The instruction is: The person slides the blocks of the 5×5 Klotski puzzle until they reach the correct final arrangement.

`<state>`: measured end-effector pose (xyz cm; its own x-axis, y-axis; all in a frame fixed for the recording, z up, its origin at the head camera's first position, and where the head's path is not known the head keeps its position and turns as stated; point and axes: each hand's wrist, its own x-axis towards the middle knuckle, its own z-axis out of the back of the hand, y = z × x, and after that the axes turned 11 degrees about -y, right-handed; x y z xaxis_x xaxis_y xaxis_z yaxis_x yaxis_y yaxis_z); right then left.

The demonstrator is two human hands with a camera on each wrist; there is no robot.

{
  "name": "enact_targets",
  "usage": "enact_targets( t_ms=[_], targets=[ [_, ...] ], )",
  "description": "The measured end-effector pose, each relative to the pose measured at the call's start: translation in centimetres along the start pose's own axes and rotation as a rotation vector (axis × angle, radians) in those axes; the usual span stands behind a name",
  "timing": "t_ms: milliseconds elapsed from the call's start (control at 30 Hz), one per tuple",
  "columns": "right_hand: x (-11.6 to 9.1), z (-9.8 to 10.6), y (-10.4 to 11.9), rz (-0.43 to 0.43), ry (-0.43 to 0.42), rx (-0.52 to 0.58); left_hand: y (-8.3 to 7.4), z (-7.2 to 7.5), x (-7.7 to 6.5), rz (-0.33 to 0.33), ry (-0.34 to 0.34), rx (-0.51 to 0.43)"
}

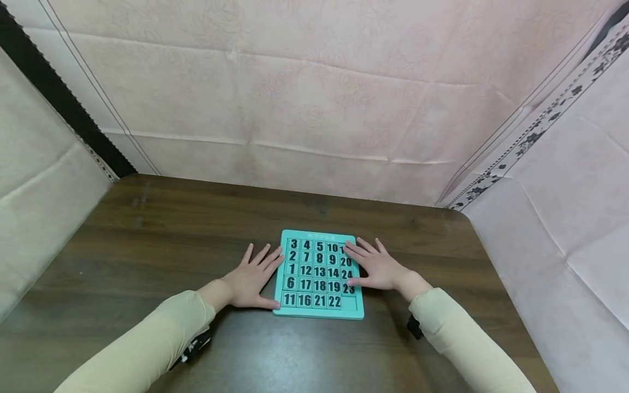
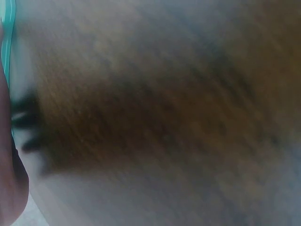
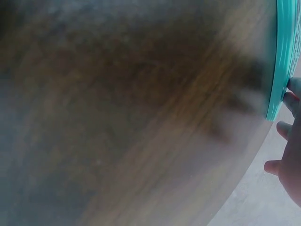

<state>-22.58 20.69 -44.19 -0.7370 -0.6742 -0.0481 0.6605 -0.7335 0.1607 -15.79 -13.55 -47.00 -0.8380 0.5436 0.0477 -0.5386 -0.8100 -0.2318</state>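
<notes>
A turquoise number slide puzzle (image 1: 314, 313) lies flat on the table, its tiles bearing black numerals. Its bottom right slot holds no tile. At the puzzle's left edge, my left hand (image 1: 245, 285) spreads its straight fingers, with the thumb and fingertips right at the rim. My right hand (image 1: 380, 271) reaches over the right side; its fingertips rest on tiles near the top right corner and partly cover one numeral. The right thumb lies by the 24 and 23 tiles. In the right wrist view, the puzzle's side wall (image 3: 280, 61) shows beside the fingers.
The dark wooden table (image 1: 196, 218) extends around the puzzle. Pale patterned cloth (image 1: 314, 109) hangs behind it, with more cloth panels at the left and right. Black wrist devices (image 1: 194, 345) sit under both cream sleeves (image 1: 147, 341).
</notes>
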Motion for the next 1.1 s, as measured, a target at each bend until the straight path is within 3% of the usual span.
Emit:
enact_targets(
  t_ms=[767,1100],
  targets=[
    [-2.0,-0.1,1.3,0.042,-0.013,0.002,0.0,0.2,-0.1,-0.004,0.001,0.009],
    [-1.7,0.1,1.6,0.045,-0.024,-0.027,0.0,0.2,-0.1,-0.011,-0.003,0.006]
  ],
)
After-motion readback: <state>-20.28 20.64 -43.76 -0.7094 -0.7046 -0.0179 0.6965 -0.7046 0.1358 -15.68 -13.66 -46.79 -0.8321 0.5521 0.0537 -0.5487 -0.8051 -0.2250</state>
